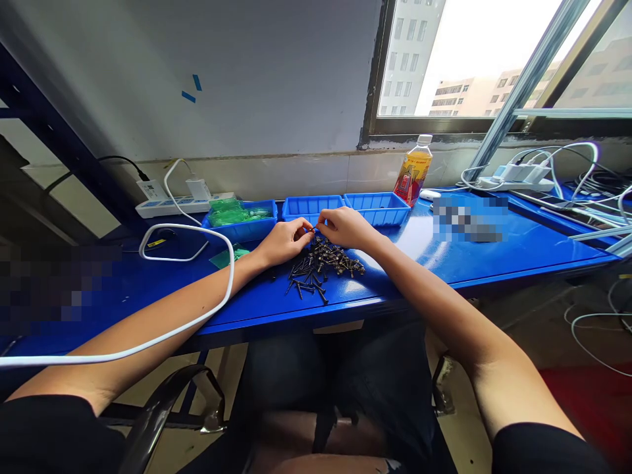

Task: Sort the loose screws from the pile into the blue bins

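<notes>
Above a pile of dark screws [328, 258] on the blue table, my two hands meet with their fingertips close together. My left hand [287, 240] is closed in a pinch, thumb against fingers. Opposite it, my right hand [345, 228] also pinches, its fingers curled and pointing left. Whatever lies between the fingertips is too small to make out. Longer screws spread loosely at the pile's front. Behind the hands stand a middle blue bin [312, 205] and a right blue bin [379, 210]. A left blue bin [249, 228] holds green plastic bags [230, 214].
A green bag [228, 257] lies on the table beside my left forearm. One white cable [231, 270] loops over that forearm. Farther back are a drink bottle [413, 172], a left power strip [172, 206] and a right power strip [516, 181] with cables.
</notes>
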Tool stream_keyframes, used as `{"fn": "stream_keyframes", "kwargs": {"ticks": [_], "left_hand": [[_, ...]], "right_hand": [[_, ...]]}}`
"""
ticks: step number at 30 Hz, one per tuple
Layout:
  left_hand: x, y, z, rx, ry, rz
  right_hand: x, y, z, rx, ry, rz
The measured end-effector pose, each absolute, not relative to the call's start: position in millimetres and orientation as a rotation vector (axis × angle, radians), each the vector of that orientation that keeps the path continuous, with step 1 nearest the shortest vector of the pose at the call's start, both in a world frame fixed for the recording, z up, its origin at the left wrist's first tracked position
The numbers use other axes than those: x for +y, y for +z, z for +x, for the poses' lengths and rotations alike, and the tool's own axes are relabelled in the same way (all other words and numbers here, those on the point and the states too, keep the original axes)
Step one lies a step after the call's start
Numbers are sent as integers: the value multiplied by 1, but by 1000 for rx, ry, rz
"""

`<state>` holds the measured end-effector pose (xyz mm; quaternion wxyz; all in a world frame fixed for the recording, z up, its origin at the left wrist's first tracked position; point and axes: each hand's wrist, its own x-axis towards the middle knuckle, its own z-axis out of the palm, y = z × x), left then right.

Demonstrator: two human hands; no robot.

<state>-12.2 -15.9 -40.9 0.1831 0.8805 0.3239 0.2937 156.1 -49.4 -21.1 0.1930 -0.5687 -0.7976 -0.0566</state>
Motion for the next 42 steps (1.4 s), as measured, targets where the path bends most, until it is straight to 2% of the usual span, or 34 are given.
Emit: {"fn": "stream_keyframes", "kwargs": {"ticks": [42], "left_hand": [[-13,-42,-14,917,852,2533]], "right_hand": [[-50,-25,152,-2283,-118,-1559]]}}
